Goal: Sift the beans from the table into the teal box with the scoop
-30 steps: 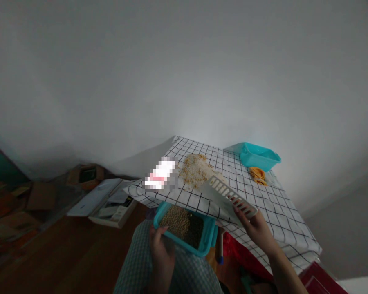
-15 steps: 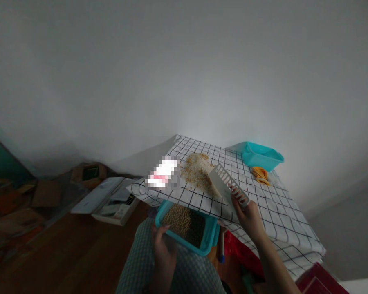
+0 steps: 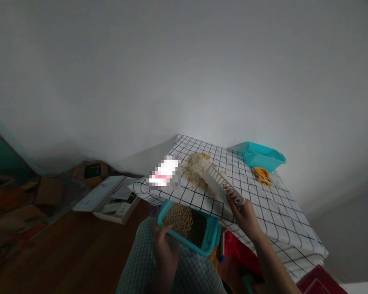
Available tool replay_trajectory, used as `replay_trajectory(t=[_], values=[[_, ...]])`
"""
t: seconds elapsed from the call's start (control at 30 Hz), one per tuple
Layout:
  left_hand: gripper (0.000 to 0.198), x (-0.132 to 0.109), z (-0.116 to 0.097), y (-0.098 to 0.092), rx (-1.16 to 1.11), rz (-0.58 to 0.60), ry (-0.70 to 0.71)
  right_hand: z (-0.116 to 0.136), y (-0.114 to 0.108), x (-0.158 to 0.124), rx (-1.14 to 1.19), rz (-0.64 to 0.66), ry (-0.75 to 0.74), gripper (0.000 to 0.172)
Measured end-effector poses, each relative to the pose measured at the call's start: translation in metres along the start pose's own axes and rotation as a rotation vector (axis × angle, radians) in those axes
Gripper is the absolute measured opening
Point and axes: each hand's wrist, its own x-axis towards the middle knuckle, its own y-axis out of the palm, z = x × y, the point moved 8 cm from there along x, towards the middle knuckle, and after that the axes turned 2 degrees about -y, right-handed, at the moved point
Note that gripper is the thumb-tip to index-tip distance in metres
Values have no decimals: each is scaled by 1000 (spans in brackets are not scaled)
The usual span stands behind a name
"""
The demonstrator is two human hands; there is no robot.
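In the head view my right hand (image 3: 245,212) is closed on the near end of a pale plastic piece with a row of slots (image 3: 219,179). Tilted over the tablecloth, its left side meets a heap of mixed whitish and yellow grains (image 3: 198,167). My left hand (image 3: 165,243) grips the near-left rim of a turquoise plastic basin (image 3: 213,245), thumb over the edge. That basin sits at my lap, under the table's front edge. Inside it are tan beans (image 3: 179,218) on the left and dark green small grains (image 3: 198,230) on the right.
A white checked tablecloth (image 3: 272,212) covers the table. At its far right stand another turquoise basin (image 3: 263,157) and a crumpled orange cloth (image 3: 262,175). A bright, pixelated object (image 3: 164,171) lies left of the heap. Cardboard boxes (image 3: 49,191) and an opened white box (image 3: 116,210) are on the floor.
My right hand has moved the slotted piece a little to the left, against the grain heap. My left hand keeps its hold on the basin. The view has shifted slightly.
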Motion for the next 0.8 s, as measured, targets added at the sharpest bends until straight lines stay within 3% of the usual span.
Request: replay_trajectory(t=[0.17,0.37,0.63,0.8], values=[[43,-9,-4,11,-107,-27,-61,2,-2,6,-1,-8,-18,46],[43,-10,-4,13,-107,-5,-68,3,4,9,9,12,-39,52],[52,-14,-5,17,-164,-20,-102,1,7,14,42,15,-45,37],[46,-10,-1,12,-135,-33,-84,6,17,17,78,136,-73,37]])
